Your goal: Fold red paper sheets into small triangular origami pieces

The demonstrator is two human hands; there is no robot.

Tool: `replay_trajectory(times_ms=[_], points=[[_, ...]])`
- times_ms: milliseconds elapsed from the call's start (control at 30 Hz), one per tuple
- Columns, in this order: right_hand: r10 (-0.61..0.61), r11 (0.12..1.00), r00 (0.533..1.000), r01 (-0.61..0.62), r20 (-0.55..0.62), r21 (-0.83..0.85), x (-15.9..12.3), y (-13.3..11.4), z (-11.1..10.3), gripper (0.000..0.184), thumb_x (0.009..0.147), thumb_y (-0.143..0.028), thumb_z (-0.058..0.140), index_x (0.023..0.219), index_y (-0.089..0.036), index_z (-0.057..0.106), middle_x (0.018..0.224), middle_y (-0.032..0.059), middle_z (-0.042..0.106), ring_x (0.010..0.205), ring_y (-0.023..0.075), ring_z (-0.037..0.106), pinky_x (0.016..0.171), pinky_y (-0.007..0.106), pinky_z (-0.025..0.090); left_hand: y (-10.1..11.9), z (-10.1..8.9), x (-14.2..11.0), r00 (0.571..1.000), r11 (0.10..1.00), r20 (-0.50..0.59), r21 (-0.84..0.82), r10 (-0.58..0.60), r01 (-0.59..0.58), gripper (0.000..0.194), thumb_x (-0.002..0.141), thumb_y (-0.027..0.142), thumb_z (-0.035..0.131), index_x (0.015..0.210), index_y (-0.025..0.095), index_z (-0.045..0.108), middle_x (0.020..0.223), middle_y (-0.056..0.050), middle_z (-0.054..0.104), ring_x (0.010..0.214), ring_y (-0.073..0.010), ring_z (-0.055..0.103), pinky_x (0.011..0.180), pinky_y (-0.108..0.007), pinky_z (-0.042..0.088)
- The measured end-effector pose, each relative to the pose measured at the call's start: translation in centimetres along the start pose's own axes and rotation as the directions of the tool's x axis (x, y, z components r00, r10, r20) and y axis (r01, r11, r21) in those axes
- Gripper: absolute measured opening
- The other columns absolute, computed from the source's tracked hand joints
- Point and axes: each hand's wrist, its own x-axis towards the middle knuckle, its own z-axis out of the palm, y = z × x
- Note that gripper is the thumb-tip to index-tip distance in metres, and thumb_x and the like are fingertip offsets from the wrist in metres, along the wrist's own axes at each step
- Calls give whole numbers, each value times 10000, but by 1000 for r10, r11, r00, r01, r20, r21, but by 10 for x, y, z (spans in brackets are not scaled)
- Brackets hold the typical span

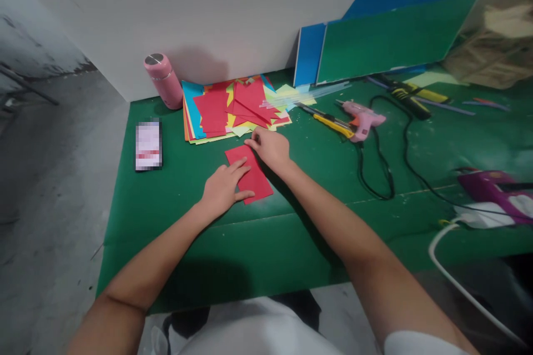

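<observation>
Green work table [208, 258] stands against a pale grey panel [187, 0], bearing a heap of multicoloured paper sheets [212, 111] and, farther right, a pink glue gun [368, 117]. Rectangular red paper sheet [260, 180] lies before the heap, open left hand [221, 187] resting spread fingers on it. Right hand [271, 147] curls thumb and fingers at the sheet's far edge; cannot tell whether they pinch it.

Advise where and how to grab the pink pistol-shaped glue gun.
Probably by its handle, from above and the right: the glue gun lies on its side, nozzle pointing left and away, and the slim yellow-and-black cutter ends close by the handle's left. Avoid the thin black cord leaving the handle's base.
</observation>
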Motion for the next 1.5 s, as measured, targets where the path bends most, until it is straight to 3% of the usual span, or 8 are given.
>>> replay_trajectory(times_ms=[333, 533, 700, 833, 967, 1200, 1400, 1500], points=[[-187, 980, 982, 183, 38, 82, -20, 3, -3, 200, 815, -304, 678, 976, -194, 635, 979, 101, 631, 950, 262, 572, 804, 374, 446, -3, 4, -2, 995, 995, -95, -93, 25, -34, 473, 805, 447, 733, 1197, 219, 596, 1400, -89, 508, 1163, -253, 579, 916, -362, 524], [-118, 871, 990, 69, 71, 486, -17, 1, -2, 214, 748, -179, 598, 952, -217, 545, 813, -6, 597, 686, 152, 540, 658, 298, 431, -3, 12, -6, 964, 944, -211, -319, -159, 86, 657, 616, 457, 871, 1143, 223, 555, 1402, -123, 374, 940, -204, 628, 745, -365, 574], [-56, 550, 991, -68, 118, 833, -31, 2, -15, 372, 697, -298, 686, 1050, -215, 602, 836, -8, 589, 709, 133, 552, 680, 298, 471, -7, 24, 0, 844, 657, -319, -752, -432, 52, 921, 643, 555, 803, 1367, 255, 320, 1355, -151, 431, 736, -94, 585, 596, -243, 520], [17, 390, 987, -155, 161, 908, -49, 1, -22, 363, 708, -375, 727, 1035, -236, 657, 843, 2, 627, 759, 148, 591, 721, 317, 499, -7, 23, 5, 872, 422, -174, -906, -457, 40, 523, 802, 582, 627, 1110, 163, 575, 885, -50, 637, 640, -102, 559, 584, -224, 472], [9, 276, 972, -228, 235, 934, -57, 2, -18, 364, 668, -417, 794, 974, -241, 702, 860, 13, 695, 770, 159, 631, 736, 323, 513, -3, 15, 2, 891, 424, -140, -903, -431, 63, 408, 825, 556, 603, 752, 156, 640, 680, -13, 624, 616, -129, 558, 580, -244, 464], [34, 260, 943, -328, 331, 908, -59, -1, -7, 368, 600, -501, 837, 813, -211, 758, 790, 31, 742, 656, 154, 631, 655, 315, 517, -4, 15, 1, 897, 471, -174, -881, -406, 43, 369, 848, 523, 585, 822, 162, 659, 789, -32, 682, 682, -141, 598, 646, -262, 499], [74, 249, 951, -308, 299, 918, -61, -2, -5, 353, 579, -481, 853, 790, -211, 769, 791, 22, 754, 633, 139, 629, 655, 301, 520, -8, 25, 5, 852, 358, -258, -929, -455, -90, 426, 771, 466, 705, 1050, 209, 512, 901, -25, 650, 788, -130, 636, 742, -264, 538], [67, 267, 953, -301, 294, 915, -61, -2, -3, 365, 575, -487, 851, 784, -199, 769, 774, 23, 753, 624, 143, 632, 644, 300, 522, -8, 26, 5, 833, 446, -373, -878, -408, -175, 278, 819, 424, 674, 952, 212, 551, 942, -26, 648, 819, -124, 631, 756, -257, 535]])
